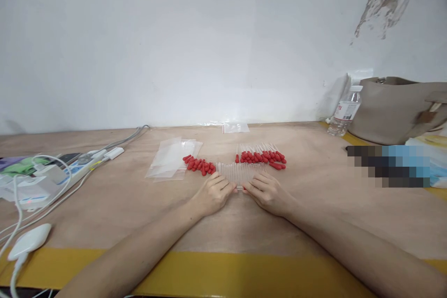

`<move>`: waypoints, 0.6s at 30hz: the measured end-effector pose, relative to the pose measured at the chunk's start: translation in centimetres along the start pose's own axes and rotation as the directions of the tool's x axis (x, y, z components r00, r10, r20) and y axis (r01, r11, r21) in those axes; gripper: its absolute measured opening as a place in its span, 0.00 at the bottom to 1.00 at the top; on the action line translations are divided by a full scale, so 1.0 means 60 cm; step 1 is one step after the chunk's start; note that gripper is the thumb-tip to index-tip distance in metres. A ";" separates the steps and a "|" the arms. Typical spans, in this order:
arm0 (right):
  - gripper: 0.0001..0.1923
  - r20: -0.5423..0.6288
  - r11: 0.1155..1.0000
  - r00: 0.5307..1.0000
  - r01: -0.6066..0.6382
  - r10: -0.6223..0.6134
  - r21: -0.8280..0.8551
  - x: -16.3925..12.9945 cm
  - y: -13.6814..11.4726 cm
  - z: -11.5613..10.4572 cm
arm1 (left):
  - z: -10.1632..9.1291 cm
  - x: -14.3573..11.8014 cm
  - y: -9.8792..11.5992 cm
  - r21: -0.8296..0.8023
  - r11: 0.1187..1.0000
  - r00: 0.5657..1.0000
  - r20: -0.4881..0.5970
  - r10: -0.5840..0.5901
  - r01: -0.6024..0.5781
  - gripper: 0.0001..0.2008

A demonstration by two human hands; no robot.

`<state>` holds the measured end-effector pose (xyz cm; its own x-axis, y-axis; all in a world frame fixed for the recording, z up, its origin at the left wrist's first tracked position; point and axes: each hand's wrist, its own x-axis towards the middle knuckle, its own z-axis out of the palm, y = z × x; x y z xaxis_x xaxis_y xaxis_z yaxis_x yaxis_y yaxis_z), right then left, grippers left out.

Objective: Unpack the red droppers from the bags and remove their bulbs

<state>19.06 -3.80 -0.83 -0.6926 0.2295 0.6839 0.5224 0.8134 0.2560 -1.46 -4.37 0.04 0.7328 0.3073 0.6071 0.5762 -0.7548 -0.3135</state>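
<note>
A row of clear glass dropper tubes [240, 171] lies side by side at the table's middle. My left hand [213, 192] and my right hand [267, 192] rest palm down at the row's near edge, fingertips touching the tubes from either side. Just left of the tubes is a loose pile of red rubber bulbs [199, 164]. Behind them lies a bunch of assembled droppers with red bulbs [263, 156]. I cannot tell whether either hand grips a tube.
Flat clear plastic bags [171, 160] lie to the left, another small bag [235, 127] by the wall. A power strip with cables [75, 165] and a white charger [30, 240] sit far left. A water bottle [345, 111] and beige bag [398, 109] stand far right.
</note>
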 end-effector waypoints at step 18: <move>0.15 0.074 0.589 0.602 -0.796 0.795 0.140 -0.049 0.148 -0.060 | 0.009 -0.016 -0.047 -0.069 0.913 0.915 -0.010 -0.403 0.401 0.21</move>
<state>27.55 0.83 1.87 -0.0382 0.8243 0.5649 0.7895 0.3714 -0.4886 -3.58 -2.23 -0.04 0.4350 0.5799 0.6888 0.7956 -0.6058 0.0075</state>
